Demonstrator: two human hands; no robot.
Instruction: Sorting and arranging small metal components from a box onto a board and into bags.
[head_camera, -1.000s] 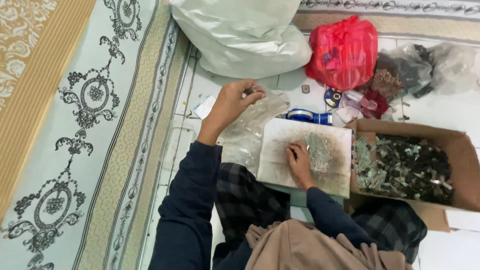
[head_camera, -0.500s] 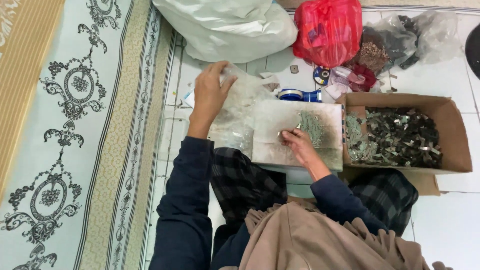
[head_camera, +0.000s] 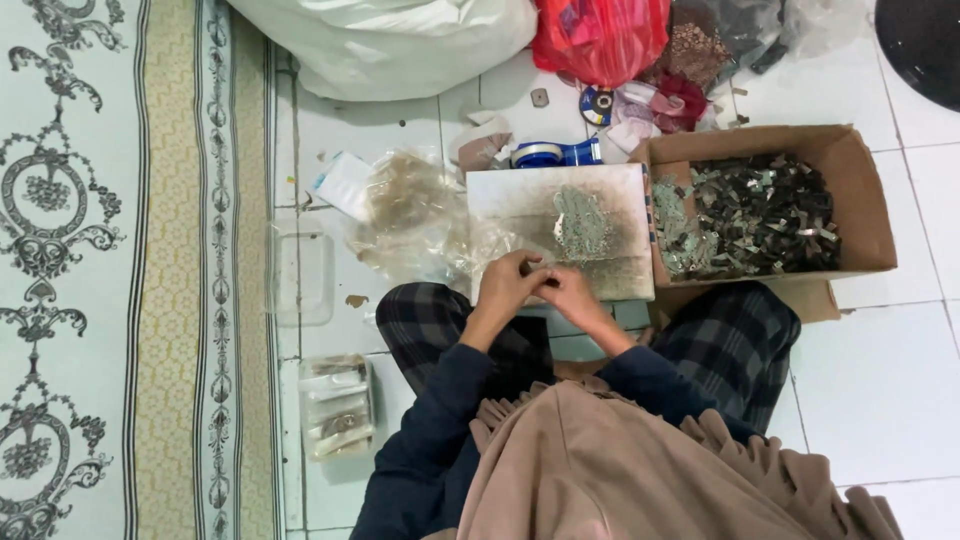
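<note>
Both hands meet at the near edge of the white board: the left hand and right hand pinch together on something too small to make out. A grey-green heap of small pieces lies on the board, with the cardboard box of dark scraps just right of it.

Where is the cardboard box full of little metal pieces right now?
In the head view, the cardboard box sits on the white floor tiles at the person's right, touching the right edge of the flat white board, just below the red plastic bag.
</note>
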